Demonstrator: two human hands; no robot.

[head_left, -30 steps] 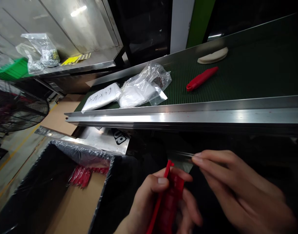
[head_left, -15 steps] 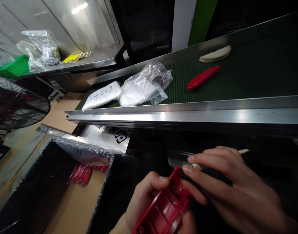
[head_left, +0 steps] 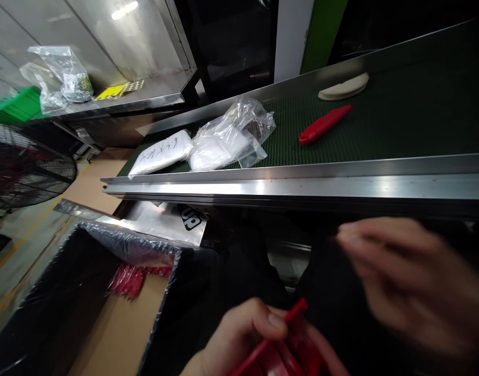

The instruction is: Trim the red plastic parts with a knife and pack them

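At the bottom of the view, my left hand is wrapped round a red plastic shell, its thumb pressed on the edge. The lower part of this ribbed, hollow piece runs out of the frame. My right hand is apart from it, to the right and a little higher. Its fingertips are pinched together, but motion smears them, so anything between them is hidden. Beyond the hands, on the green conveyor belt, lie a red handle-shaped piece and a cream-coloured curved piece.
A metal rail edges the belt. On it lie a white package and clear plastic bags. At lower left stands a lined box holding red pieces. A fan and a metal bench are farther left.
My right hand has moved right, away from the red shell, and its fingers have closed into a pinch. A pale stick-like thing by it is out of sight. My left hand has lowered the shell.
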